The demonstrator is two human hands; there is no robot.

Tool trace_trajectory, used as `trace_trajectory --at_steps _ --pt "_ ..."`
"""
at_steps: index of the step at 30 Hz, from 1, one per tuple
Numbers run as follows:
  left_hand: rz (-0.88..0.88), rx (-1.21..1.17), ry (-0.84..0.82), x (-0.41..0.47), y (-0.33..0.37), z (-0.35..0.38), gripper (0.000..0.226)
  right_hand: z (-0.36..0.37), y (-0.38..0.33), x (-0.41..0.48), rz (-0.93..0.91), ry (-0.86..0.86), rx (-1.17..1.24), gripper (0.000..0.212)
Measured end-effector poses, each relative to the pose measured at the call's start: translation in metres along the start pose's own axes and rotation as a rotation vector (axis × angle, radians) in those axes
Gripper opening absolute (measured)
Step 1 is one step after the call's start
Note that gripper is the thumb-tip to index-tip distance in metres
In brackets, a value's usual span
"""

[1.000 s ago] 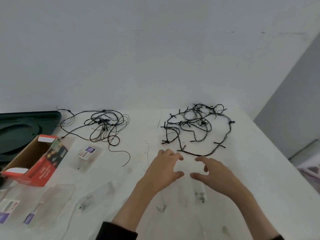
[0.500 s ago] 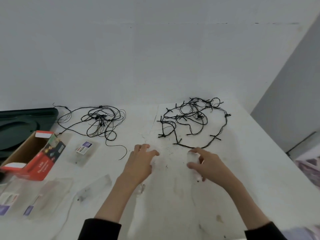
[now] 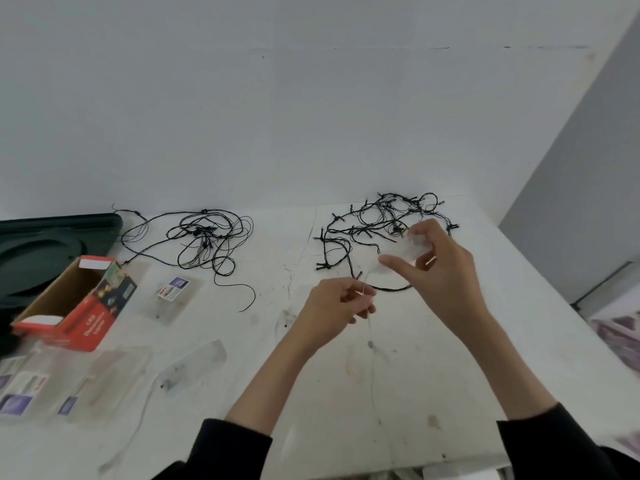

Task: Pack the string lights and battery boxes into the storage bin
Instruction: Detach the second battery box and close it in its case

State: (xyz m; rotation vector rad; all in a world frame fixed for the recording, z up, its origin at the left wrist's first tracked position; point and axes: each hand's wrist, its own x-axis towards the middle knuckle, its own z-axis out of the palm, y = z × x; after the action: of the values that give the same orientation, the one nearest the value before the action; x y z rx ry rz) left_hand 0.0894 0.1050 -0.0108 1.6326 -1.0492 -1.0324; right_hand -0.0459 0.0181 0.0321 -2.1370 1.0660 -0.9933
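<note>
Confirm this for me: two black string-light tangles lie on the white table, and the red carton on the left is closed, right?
Not quite. The head view shows the red carton open: its flaps stand out and its brown inside shows. The rest holds: the left tangle and the right tangle both lie on the white table.

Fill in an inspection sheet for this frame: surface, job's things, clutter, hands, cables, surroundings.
Surface: white table, stained and scuffed.
Job's things: two black string-light tangles loose on the table, left tangle and right tangle; clear piece in the right hand, too blurred to identify.
Clutter: open red carton; labelled clear bags at left.
Hands: left hand pinches a thin clear wire; right hand holds the clear piece above the right tangle.
Cables: the thin clear wire runs from the left hand toward the near edge.
Surroundings: dark green container far left; white wall behind.
</note>
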Motion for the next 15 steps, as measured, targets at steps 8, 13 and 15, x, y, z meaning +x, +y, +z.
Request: trace_trajectory --at_steps 8,13,15 --pt "0.068 -0.161 0.152 0.007 0.001 0.022 0.009 -0.030 0.011 -0.010 0.473 -0.203 0.565 0.012" --pt "0.059 -0.187 0.210 0.011 0.000 0.026 0.011 -0.042 0.010 -0.017 0.635 -0.367 0.805 0.016" --pt "0.058 -0.208 0.233 0.011 -0.002 0.024 0.011 -0.045 0.008 -0.020 0.584 -0.347 0.658 0.021"
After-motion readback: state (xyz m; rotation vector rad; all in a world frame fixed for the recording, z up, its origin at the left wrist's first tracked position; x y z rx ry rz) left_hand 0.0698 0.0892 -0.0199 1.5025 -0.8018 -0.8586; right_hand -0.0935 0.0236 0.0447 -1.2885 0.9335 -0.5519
